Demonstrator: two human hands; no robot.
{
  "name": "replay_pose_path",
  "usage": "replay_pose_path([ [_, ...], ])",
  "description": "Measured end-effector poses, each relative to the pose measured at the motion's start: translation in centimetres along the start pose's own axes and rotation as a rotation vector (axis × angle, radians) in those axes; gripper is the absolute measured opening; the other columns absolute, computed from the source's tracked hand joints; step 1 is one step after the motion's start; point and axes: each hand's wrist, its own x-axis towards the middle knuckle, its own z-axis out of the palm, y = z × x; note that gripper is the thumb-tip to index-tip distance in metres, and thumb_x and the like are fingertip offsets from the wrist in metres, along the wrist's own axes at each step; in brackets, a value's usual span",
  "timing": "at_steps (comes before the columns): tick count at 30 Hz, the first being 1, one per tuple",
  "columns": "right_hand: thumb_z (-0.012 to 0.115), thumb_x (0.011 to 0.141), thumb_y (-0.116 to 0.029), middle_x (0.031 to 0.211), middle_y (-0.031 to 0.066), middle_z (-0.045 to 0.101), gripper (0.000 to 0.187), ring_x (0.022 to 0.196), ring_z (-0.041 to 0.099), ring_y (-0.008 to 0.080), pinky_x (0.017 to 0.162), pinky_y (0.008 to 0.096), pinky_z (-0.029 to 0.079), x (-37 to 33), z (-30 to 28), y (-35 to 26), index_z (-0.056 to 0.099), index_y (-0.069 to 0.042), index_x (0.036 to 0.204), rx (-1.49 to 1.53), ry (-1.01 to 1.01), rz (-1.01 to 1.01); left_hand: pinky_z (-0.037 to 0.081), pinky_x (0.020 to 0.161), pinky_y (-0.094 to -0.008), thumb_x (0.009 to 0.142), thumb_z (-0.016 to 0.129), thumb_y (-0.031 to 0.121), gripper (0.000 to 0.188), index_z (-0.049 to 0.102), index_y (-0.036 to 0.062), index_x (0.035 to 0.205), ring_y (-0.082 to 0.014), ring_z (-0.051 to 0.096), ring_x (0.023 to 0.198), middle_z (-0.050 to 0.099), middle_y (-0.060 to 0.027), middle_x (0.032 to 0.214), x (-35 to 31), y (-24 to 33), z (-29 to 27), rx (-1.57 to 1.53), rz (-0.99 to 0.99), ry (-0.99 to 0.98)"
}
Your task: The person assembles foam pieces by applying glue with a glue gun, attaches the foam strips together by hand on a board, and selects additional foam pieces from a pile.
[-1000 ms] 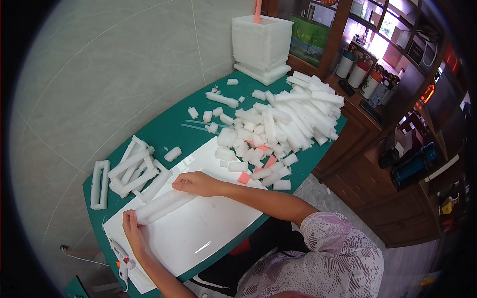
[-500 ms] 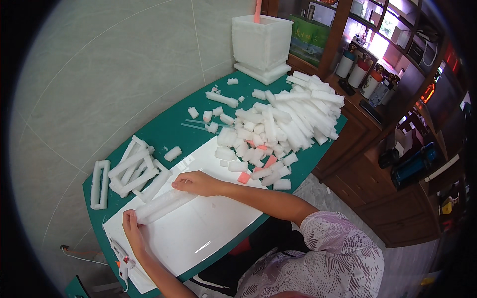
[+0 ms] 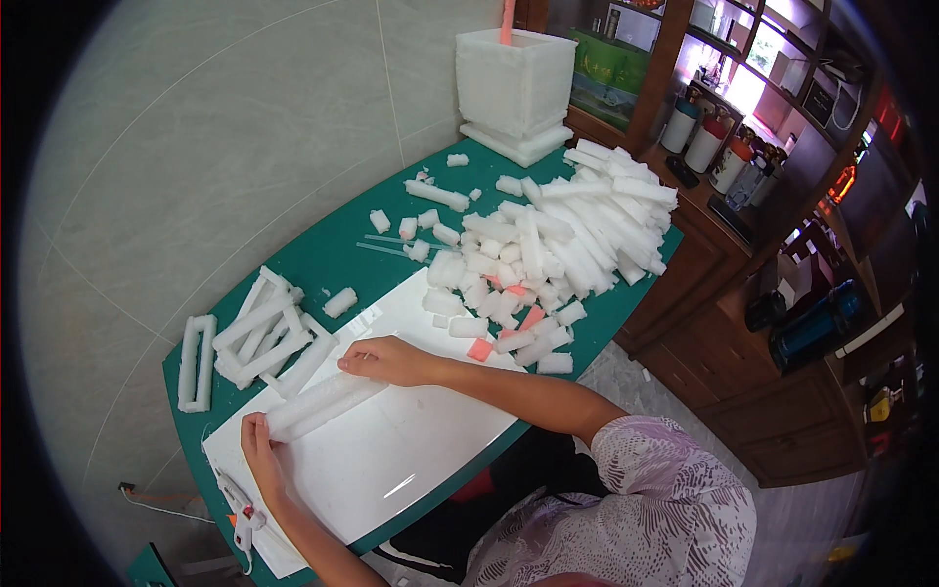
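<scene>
a person's left hand (image 3: 258, 445) and right hand (image 3: 386, 362) hold opposite ends of a long white foam bar (image 3: 323, 409), fingers closed on it, above a glossy white rectangular board (image 3: 381, 455) on a green worktop (image 3: 313, 252). at left, several white rectangular foam frames (image 3: 256, 325) lie already joined; at right, long white foam strips (image 3: 606, 210) and short white foam chunks (image 3: 499, 303) lie loose. behind, a square white foam pot (image 3: 514, 88) holds an upright pink stick (image 3: 507, 24), its bottom hidden.

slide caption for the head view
Left hand and right hand hold opposite ends of a white foam piece over a white board on a green table.
</scene>
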Motion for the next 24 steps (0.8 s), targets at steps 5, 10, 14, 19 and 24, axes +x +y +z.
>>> replay_pose_path([
  [5,0.058,0.102,-0.043,0.105,0.0105,0.070,0.044,0.096,0.060,0.0187,0.084,0.0313,0.047,-0.11,0.00,-0.08,0.069,-0.003,0.115,-0.001,-0.005,-0.004,0.038,0.069,-0.0241,0.103,0.053,0.033,0.022,0.056,0.0124,0.097,-0.0058,0.047,0.079,0.052,0.0059,0.089,0.10,-0.27,-0.17,-0.009,-0.010,-0.008],
  [10,0.058,0.102,-0.043,0.107,0.0117,0.070,0.045,0.097,0.061,0.0205,0.085,0.0320,0.048,0.07,0.07,0.28,0.069,-0.003,0.116,-0.007,0.003,-0.030,0.039,0.068,-0.0240,0.103,0.053,0.032,0.021,0.056,0.0124,0.097,-0.0058,0.047,0.079,0.052,0.0058,0.088,0.13,-0.18,-0.09,0.001,-0.012,-0.001],
  [14,0.058,0.102,-0.043,0.107,0.0117,0.070,0.045,0.098,0.061,0.0207,0.086,0.0320,0.048,-0.03,-0.01,-0.05,0.069,-0.002,0.116,-0.013,-0.005,-0.010,0.039,0.068,-0.0240,0.103,0.052,0.032,0.022,0.056,0.0122,0.097,-0.0058,0.047,0.078,0.051,0.0057,0.087,0.01,0.02,0.00,0.013,-0.013,0.010],
  [19,0.058,0.102,-0.044,0.106,0.0118,0.070,0.045,0.098,0.061,0.0207,0.086,0.0319,0.048,0.01,0.02,0.15,0.070,-0.002,0.115,-0.003,-0.006,-0.015,0.039,0.068,-0.0237,0.103,0.052,0.032,0.022,0.056,0.0119,0.097,-0.0058,0.047,0.078,0.051,0.0054,0.087,0.03,-0.06,0.01,0.022,-0.006,0.013],
  [24,0.058,0.102,-0.043,0.106,0.0117,0.070,0.044,0.097,0.061,0.0206,0.086,0.0317,0.048,0.05,0.08,0.26,0.070,-0.002,0.115,-0.006,0.002,-0.024,0.039,0.069,-0.0237,0.104,0.052,0.033,0.022,0.056,0.0120,0.097,-0.0057,0.048,0.079,0.052,0.0052,0.088,-0.05,0.09,0.01,0.015,-0.001,0.000],
])
